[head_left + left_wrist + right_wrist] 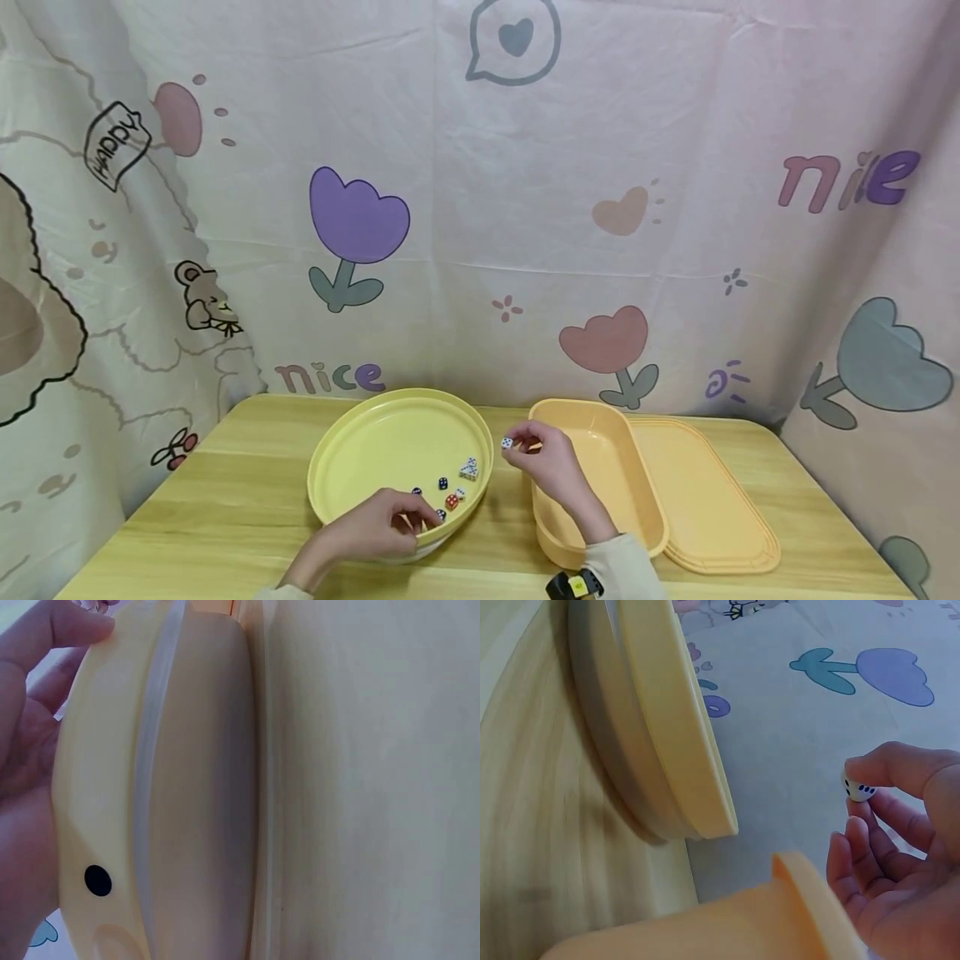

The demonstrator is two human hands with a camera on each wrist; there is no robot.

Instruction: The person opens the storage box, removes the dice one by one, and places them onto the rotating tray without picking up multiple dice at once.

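Observation:
My right hand [551, 462] pinches a white die [507, 443] with dark pips between thumb and fingertips, in the air between the two containers. The right wrist view shows that die [859, 787] too. Over the near rim of a round yellow tray [322, 467] lies my left hand [378, 525], its fingers loosely bent. A dark blue die [441, 515] sits right by its fingertips; whether they touch is unclear. In the tray are a red die [452, 502], another dark die [443, 483], a white die [460, 494] and a small cluster of white dice [468, 469].
An orange-yellow rectangular box [652, 500] stands right of the tray, partly under my right forearm. Its flat lid [705, 492] lies flush beside it on the wooden table [210, 483]. A printed cloth [465, 208] hangs behind the table.

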